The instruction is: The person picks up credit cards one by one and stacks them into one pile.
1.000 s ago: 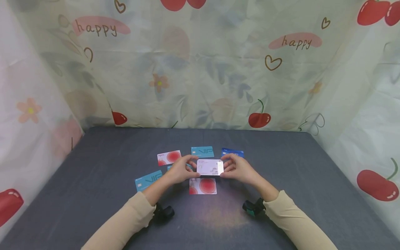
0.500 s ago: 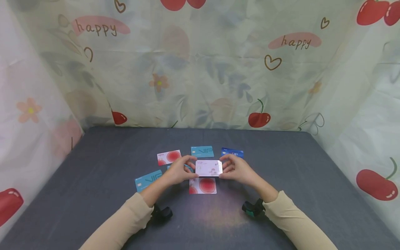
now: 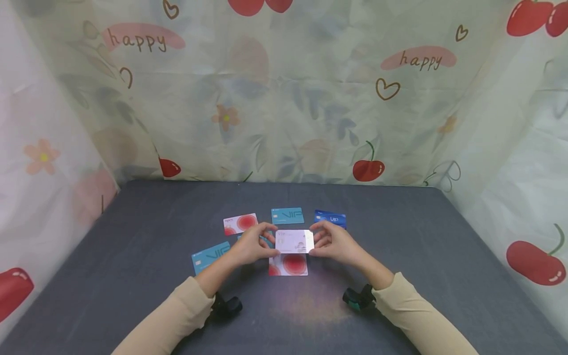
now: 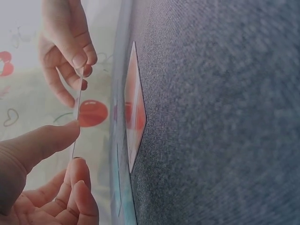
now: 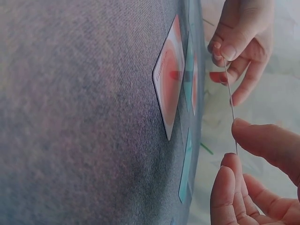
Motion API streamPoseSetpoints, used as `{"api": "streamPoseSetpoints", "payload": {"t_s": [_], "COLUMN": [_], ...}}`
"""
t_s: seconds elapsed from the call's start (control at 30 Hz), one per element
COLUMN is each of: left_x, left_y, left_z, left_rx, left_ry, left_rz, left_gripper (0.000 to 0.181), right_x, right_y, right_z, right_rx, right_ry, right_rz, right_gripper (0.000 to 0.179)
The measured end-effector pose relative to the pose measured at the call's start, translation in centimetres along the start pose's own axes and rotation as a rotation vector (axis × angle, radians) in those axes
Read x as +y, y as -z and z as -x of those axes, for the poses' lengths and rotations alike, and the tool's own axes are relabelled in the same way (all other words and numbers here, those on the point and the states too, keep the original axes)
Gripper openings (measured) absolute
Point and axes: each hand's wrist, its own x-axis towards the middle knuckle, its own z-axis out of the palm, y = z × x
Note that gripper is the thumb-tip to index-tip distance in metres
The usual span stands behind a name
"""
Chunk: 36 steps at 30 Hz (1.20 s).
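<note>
A pale pink-white card (image 3: 293,241) is held up level above the table by both hands. My left hand (image 3: 254,244) pinches its left end between thumb and fingers. At the right end my right hand (image 3: 335,240) does the same. Both wrist views show the card edge-on as a thin line, apart from the tabletop. Just below it in the head view lies a white card with red circles (image 3: 290,266), its upper edge hidden by the held card. Behind my left hand a teal card (image 3: 241,237) is mostly covered.
On the dark cloth table (image 3: 390,212) lie a red-and-white card (image 3: 240,224), a teal VIP card (image 3: 287,215) and a dark blue VIP card (image 3: 330,218) at the back. Another teal VIP card (image 3: 210,256) is by the left forearm. A printed curtain (image 3: 284,98) stands behind.
Both hands have moved slightly towards the body and left with the pale card, which now overlaps the top of the red-circle card in the head view. More of the dark blue card shows.
</note>
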Motion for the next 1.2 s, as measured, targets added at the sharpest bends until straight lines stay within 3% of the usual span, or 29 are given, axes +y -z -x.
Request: {"api": "streamPoseSetpoints", "payload": {"t_s": [0.8, 1.2], "left_x": [-0.45, -0.48], "left_y": [0.07, 0.16], "left_z": [0.45, 0.79], "left_rx": [0.001, 0.002], "left_ry": [0.022, 0.004], "left_rz": [-0.007, -0.019], "left_gripper": [0.053, 0.052], "right_x": [0.13, 0.05], "right_y": [-0.59, -0.93], "right_z": [0.00, 0.09], "right_rx": [-0.019, -0.037], "right_ry": [0.015, 0.036], "right_rz": [-0.002, 0.005], "right_gripper": [0.053, 0.054]}}
